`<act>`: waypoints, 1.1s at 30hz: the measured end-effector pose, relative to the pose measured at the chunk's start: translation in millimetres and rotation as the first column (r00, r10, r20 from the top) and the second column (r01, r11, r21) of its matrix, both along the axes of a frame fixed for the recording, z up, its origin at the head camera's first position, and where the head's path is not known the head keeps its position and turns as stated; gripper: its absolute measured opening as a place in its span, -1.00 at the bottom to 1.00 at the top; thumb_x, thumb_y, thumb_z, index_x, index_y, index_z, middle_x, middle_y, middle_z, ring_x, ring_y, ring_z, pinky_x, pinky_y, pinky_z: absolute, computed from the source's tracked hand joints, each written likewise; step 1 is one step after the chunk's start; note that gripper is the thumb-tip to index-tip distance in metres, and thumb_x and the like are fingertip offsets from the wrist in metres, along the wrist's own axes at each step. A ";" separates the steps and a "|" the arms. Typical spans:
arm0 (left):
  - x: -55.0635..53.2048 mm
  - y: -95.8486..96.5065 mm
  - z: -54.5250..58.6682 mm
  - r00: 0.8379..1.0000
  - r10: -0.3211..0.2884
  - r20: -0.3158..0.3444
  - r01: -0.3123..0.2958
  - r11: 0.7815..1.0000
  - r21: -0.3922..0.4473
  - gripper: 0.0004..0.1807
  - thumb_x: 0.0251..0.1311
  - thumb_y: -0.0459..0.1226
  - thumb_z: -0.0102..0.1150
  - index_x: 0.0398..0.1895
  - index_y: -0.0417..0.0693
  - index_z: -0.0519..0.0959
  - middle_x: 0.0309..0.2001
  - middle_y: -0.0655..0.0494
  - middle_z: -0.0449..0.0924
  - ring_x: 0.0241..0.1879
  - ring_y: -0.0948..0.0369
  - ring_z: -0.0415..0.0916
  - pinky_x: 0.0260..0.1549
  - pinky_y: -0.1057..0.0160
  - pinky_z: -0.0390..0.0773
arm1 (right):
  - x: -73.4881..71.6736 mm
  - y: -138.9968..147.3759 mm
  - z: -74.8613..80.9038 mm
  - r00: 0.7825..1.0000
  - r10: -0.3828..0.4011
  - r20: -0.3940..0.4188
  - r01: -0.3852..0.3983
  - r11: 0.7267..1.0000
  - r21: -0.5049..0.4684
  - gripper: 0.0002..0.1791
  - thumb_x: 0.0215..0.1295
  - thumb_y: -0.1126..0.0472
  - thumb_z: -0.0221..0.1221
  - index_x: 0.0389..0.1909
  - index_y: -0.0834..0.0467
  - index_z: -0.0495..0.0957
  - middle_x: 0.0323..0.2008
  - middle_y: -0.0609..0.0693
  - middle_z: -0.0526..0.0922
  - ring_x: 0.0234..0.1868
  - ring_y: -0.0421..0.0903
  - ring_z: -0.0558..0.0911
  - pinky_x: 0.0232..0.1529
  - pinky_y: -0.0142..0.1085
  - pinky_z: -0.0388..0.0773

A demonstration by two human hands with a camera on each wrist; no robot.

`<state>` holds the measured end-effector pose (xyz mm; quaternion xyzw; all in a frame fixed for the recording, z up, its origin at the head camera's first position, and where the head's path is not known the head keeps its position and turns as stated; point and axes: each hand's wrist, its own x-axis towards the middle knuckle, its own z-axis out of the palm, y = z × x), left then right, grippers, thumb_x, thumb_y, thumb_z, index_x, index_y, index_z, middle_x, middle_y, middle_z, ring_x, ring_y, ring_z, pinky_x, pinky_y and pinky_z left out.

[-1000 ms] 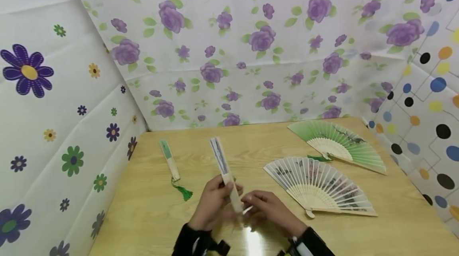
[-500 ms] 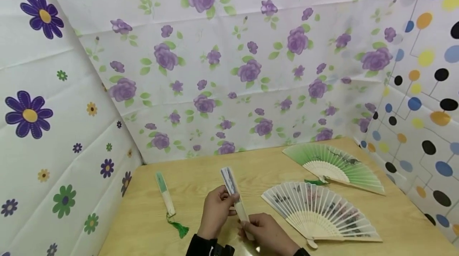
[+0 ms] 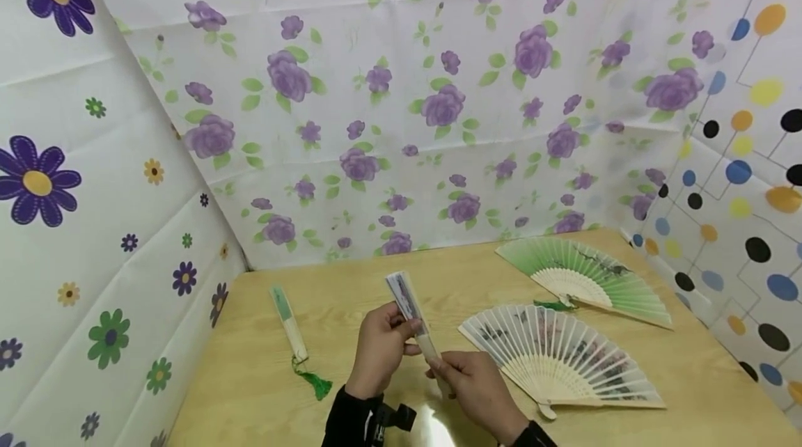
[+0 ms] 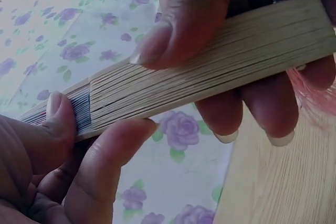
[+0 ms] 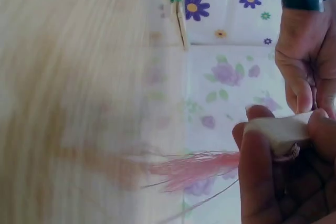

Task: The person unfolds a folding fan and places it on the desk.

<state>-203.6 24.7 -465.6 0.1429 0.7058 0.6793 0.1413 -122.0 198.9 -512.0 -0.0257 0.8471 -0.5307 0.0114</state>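
A folded hand fan (image 3: 407,299), with bare pale ribs below and printed grey-white leaf above, is held tilted over the table. My left hand (image 3: 380,349) pinches it around the middle, its thumb (image 4: 60,114) at the border of leaf and ribs in the left wrist view. The fan's lower end is gripped by my right hand (image 3: 477,386), which hides part of the ribs. In the right wrist view a pink tassel (image 4: 314,95) also shows as loose pink threads (image 5: 210,169) beside the right fingers.
On the wooden table (image 3: 250,391), a folded green fan (image 3: 287,322) with a green tassel (image 3: 313,379) lies left. Spread out at right are a white floral fan (image 3: 557,360) and, behind it, a green fan (image 3: 589,280). Patterned cloth walls (image 3: 351,203) enclose the table.
My right hand, beside the fan's lower end one second ago, has come to grip it. The left hand keeps its hold on the fan. The head view has tilted.
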 end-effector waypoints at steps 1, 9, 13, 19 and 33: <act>0.8 -0.9 0.3 1.000 0.002 -0.010 -0.002 1.000 -0.002 -0.78 0.34 -0.35 0.16 0.02 -0.13 0.60 -0.17 -0.15 0.66 -0.17 0.08 0.63 -0.32 0.11 0.82 | 1.0 -1.5 -0.3 1.000 -0.006 0.004 0.006 1.000 -0.017 -0.57 0.42 -0.24 0.04 -0.29 -0.07 0.75 -0.46 0.03 0.74 -0.60 -0.08 0.54 -0.66 -0.30 0.53; 0.1 1.6 7.4 0.991 -0.132 -0.027 0.133 0.990 0.039 -0.71 0.38 -0.36 0.11 0.13 -0.12 0.55 -0.08 -0.19 0.65 -0.12 0.03 0.62 -0.27 0.10 0.81 | -1.1 8.1 8.7 0.996 0.091 -0.019 -0.091 0.996 -0.021 -0.48 0.51 -0.22 -0.08 -0.31 -0.04 0.75 -0.62 0.02 0.63 -0.69 -0.12 0.43 -0.64 -0.36 0.48; 2.4 4.2 7.1 0.991 -0.130 -0.020 0.130 0.990 0.058 -0.69 0.37 -0.36 0.12 0.15 -0.15 0.54 -0.08 -0.20 0.66 -0.12 0.03 0.62 -0.25 0.12 0.81 | 3.7 6.4 6.4 0.999 0.022 -0.028 -0.024 0.997 -0.072 -0.47 0.53 -0.20 -0.11 -0.30 -0.02 0.75 -0.50 0.06 0.72 -0.60 -0.03 0.53 -0.58 -0.31 0.57; 8.2 6.5 0.1 0.996 -0.092 0.017 0.089 0.986 0.139 -0.67 0.39 -0.37 0.09 0.19 -0.14 0.52 0.01 -0.22 0.63 -0.05 0.01 0.61 -0.16 0.11 0.79 | 10.1 0.7 -0.8 0.983 -0.186 -0.008 0.176 0.943 -0.281 -0.53 0.52 -0.14 -0.04 -0.27 0.05 0.74 -0.24 0.12 0.78 -0.38 0.04 0.64 -0.51 -0.27 0.58; 16.2 4.9 4.3 0.988 -0.152 0.007 0.151 0.986 0.076 -0.71 0.40 -0.37 0.07 0.15 -0.15 0.54 -0.06 -0.22 0.61 -0.10 0.01 0.62 -0.16 0.10 0.79 | 12.1 28.5 -6.8 0.985 0.165 0.041 -0.133 0.899 -0.418 -0.61 0.54 0.03 0.00 -0.17 0.21 0.70 -0.24 0.46 0.66 -0.31 0.20 0.63 -0.56 -0.43 0.52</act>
